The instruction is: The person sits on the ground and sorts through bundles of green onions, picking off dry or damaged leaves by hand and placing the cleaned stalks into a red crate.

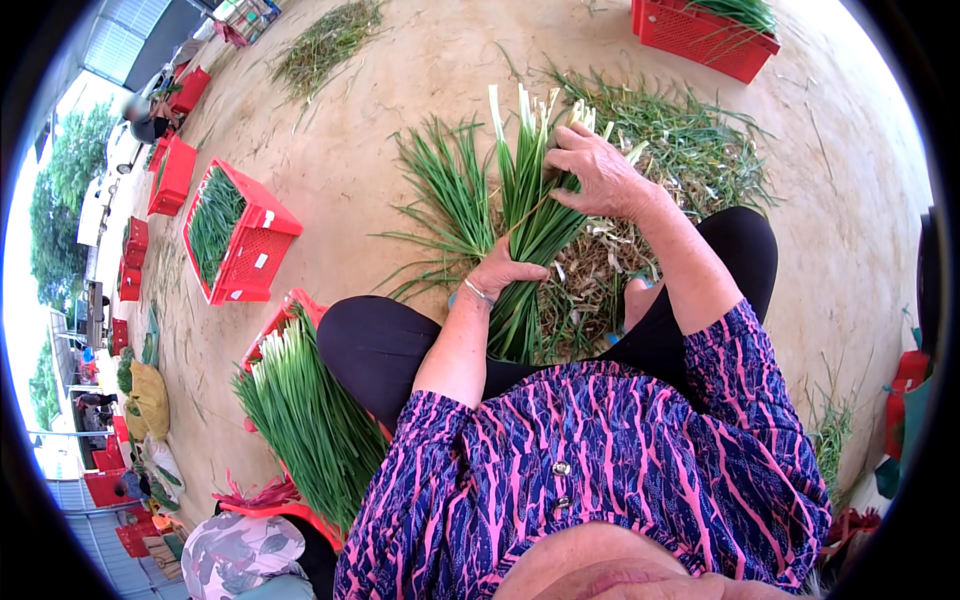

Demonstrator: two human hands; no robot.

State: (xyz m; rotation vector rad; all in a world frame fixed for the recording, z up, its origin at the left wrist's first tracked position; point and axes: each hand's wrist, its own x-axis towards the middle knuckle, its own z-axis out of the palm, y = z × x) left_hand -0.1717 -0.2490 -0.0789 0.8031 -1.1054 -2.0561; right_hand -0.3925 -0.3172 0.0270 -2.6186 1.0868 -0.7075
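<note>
A bundle of green chives (520, 195) with pale white ends stands over my lap, ends pointing away from me. My left hand (500, 272) is wrapped round its lower middle, thumb across the leaves. Up at the pale ends, my right hand (597, 172) has its fingers curled in on some of the stalks; the fingertips are partly hidden. Loose chives (448, 185) fan out on the ground just left of the bundle. Beneath and to the right lies a heap of dry, stripped leaves and green trimmings (690, 145).
By my left knee, a red crate (298, 300) holds neatly laid chives (310, 395). Farther left stands another filled red crate (262, 245), with several more behind it. A red crate (700, 42) sits at the far right. A trimmings pile (325, 48) lies at the far left.
</note>
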